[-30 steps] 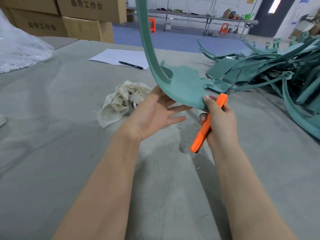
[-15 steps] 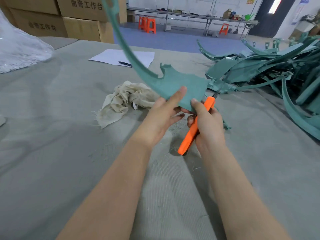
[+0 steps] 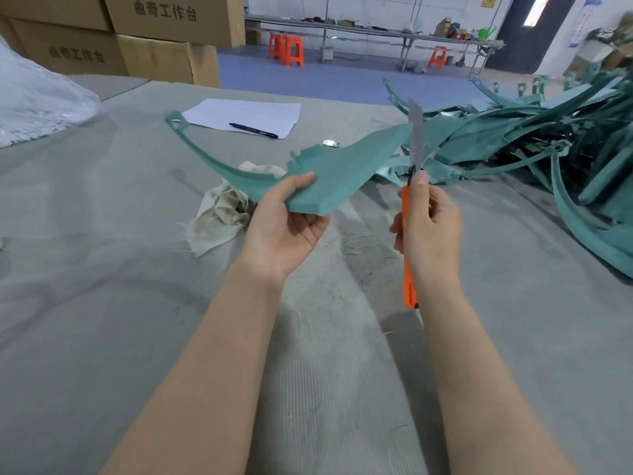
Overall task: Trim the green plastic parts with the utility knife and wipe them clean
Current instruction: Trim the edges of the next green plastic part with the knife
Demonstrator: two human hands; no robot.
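One wide grey felt-covered table (image 3: 102, 303) bears a tangled heap of curved green plastic parts (image 3: 548, 132) along its right side. Above its middle the left hand (image 3: 287, 228) holds one long sickle-shaped green plastic part (image 3: 335, 173), thumb on top and fingers curled beneath its broad end. A crumpled off-white cloth (image 3: 222, 214) lies on the table just beyond that hand. The right hand (image 3: 431, 228) is wrapped around an orange utility knife (image 3: 409, 286), blade extended upward beside the part's pointed tip; whether they touch is unclear.
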